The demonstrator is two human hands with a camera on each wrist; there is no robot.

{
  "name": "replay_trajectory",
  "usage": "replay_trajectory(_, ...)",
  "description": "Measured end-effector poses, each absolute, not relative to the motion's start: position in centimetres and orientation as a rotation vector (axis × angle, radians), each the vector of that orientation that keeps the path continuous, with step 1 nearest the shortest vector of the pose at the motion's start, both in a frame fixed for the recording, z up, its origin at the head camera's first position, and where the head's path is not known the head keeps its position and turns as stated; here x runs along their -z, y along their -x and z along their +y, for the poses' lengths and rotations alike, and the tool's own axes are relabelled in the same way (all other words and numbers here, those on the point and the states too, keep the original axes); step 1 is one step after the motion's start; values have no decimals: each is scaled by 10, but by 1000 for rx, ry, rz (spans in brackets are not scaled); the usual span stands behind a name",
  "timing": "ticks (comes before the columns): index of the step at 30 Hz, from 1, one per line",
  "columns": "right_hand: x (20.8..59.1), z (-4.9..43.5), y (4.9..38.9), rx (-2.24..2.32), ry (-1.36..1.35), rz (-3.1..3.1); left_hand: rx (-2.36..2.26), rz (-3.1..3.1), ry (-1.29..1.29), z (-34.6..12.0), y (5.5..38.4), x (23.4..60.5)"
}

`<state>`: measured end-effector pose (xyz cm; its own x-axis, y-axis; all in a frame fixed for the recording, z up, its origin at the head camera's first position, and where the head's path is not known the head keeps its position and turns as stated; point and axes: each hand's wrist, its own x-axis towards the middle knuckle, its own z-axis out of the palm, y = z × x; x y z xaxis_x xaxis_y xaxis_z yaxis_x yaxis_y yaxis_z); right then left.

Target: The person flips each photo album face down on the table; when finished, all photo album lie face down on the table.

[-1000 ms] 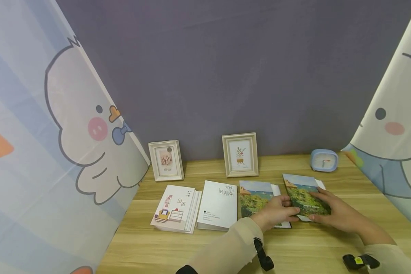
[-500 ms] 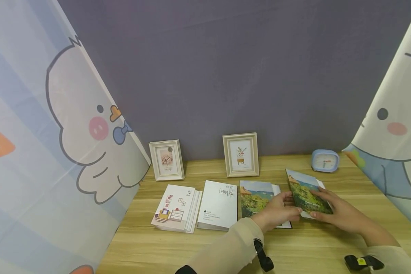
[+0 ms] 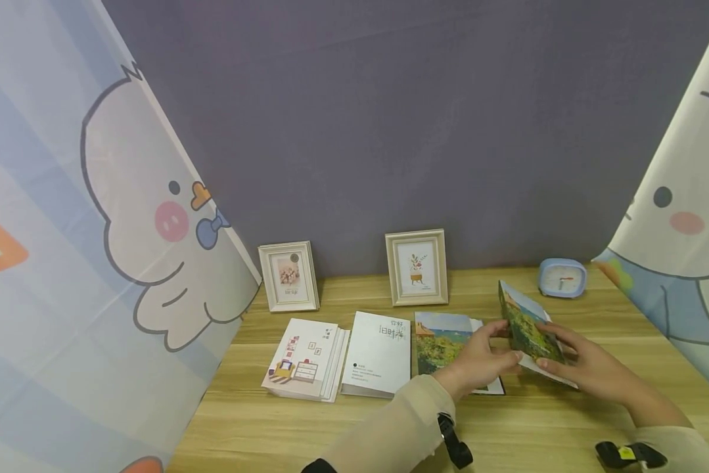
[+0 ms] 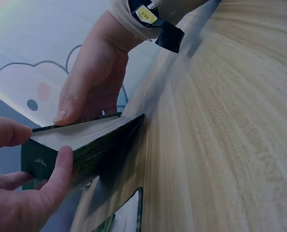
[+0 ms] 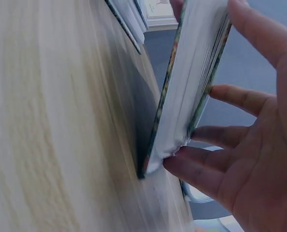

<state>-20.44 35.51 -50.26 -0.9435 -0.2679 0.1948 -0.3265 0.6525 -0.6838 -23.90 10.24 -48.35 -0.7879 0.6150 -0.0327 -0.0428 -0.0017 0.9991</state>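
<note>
Both hands hold a hardcover book (image 3: 528,328) with a painted landscape cover, tilted up over the wooden table at the right. My left hand (image 3: 477,361) pinches its dark green spine side between thumb and fingers; in the left wrist view the book (image 4: 90,150) shows its white page edges. My right hand (image 3: 596,371) grips the opposite side, with several fingertips along the cover edge and pages of the book (image 5: 189,87) in the right wrist view. A similar landscape book (image 3: 439,341) lies flat just left of it, partly hidden by my left hand.
A white book (image 3: 374,358) and a stack of pale illustrated books (image 3: 301,361) lie further left. Behind stand two photo frames, one at left (image 3: 289,277) and one at centre (image 3: 416,268). A blue clock (image 3: 562,278) stands back right, before the grey curtain (image 3: 354,131).
The held landscape book has tilted up progressively, its cover turning more edge-on and its far edge rising. Both hands stay on it; the other books and frames have not moved.
</note>
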Motion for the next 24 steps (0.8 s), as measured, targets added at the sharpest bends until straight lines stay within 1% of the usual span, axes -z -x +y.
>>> replay_trajectory(6,498,356,206,-1181,-514,-2768,-1793,1922,-675,101,239,477)
replay_trajectory(14,497,358,204,-1254,-531,-2737,-1794,2038,-677,103,238,473)
replay_trajectory(24,499,359,202,-1340,-619,-2611,-1897,1969,-680,106,239,471)
